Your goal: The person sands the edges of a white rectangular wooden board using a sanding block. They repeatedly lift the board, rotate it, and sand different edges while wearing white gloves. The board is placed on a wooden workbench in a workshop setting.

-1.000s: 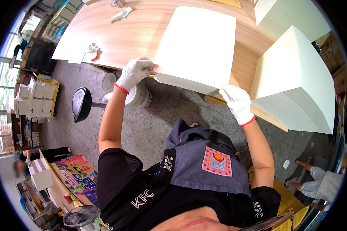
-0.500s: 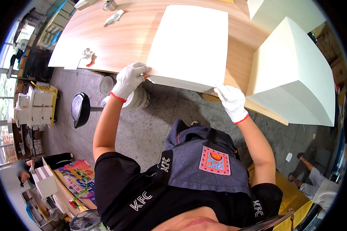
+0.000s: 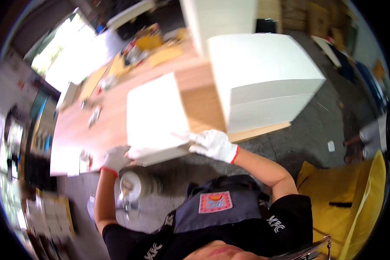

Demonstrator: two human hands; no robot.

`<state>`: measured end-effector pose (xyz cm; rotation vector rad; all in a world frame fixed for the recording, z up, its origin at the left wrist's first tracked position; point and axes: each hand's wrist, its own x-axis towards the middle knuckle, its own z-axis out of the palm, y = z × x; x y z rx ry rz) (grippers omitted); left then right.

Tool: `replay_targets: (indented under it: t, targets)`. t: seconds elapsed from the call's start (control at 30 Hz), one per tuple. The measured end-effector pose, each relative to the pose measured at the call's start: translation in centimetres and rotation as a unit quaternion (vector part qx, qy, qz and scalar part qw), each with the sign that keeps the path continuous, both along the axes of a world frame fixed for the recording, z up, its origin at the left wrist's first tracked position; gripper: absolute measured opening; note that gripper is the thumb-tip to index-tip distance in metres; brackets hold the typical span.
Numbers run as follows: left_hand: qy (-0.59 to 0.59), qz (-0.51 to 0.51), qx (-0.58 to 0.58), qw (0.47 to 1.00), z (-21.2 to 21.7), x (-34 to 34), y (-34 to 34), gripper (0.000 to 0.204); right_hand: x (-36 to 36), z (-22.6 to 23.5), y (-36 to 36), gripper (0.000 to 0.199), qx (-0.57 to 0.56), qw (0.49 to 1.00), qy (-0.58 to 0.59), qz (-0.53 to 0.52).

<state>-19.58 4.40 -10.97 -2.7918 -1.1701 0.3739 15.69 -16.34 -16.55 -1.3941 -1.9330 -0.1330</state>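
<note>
A stack of large white sheets [image 3: 156, 112] lies on the wooden table by its front edge, and its near side shows some thickness. My left hand [image 3: 116, 158], in a white knitted glove with a red cuff, is closed at the near left corner; motion smears its fingers somewhat. My right hand [image 3: 214, 145], gloved the same way, is closed on the near right corner, fingers bent over the edge. Whether either hand grips one sheet or several, I cannot tell.
Taller stacks of white sheets [image 3: 268, 60] stand on the table [image 3: 73, 138] to the right. A white glove [image 3: 94, 116] lies at the left, with yellow cardboard pieces [image 3: 164, 56] farther back. White buckets [image 3: 132, 184] stand under the front edge, and a yellow cart [image 3: 333, 195] is close on my right.
My view has swung to the right and up, bringing the far table and taller stacks into sight. Both hands remain at the stack's near corners.
</note>
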Motion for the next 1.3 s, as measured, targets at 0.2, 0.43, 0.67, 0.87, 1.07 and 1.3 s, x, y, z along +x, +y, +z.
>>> replay_targets:
  t: [0.2, 0.43, 0.67, 0.87, 1.07, 1.3]
  targets:
    - [-0.298, -0.207, 0.045, 0.931, 8.9, 14.9, -4.2, 0.047, 14.2, 10.9, -9.2, 0.042, 0.249, 0.942, -0.03, -0.224]
    - [-0.378, -0.416, -0.026, 0.826, 13.2, 38.3, -12.4, 0.048, 33.3, 13.3, -19.0, 0.065, -0.108, 0.772, 0.116, -0.616]
    - [-0.262, -0.367, -0.15, 0.88, 14.2, 53.8, -17.6, 0.039, 34.4, 16.7, -17.7, 0.04, -0.041, 0.845, -0.213, -0.488]
    - [-0.327, -0.439, -0.141, 0.825, 10.7, 58.3, -17.0, 0.035, 35.2, 15.9, -15.7, 0.047, -0.032, 0.88, 0.243, -0.406]
    - [-0.348, -0.306, -0.35, 0.814, 12.1, 57.4, -19.2, 0.032, 34.0, 13.9, -16.0, 0.054, 0.022, 0.836, 0.383, -0.393]
    - [-0.344, -0.359, -0.358, 0.791, 11.0, 57.9, -18.0, 0.039, 33.9, 12.6, -15.2, 0.052, 0.106, 0.834, 0.356, -0.409]
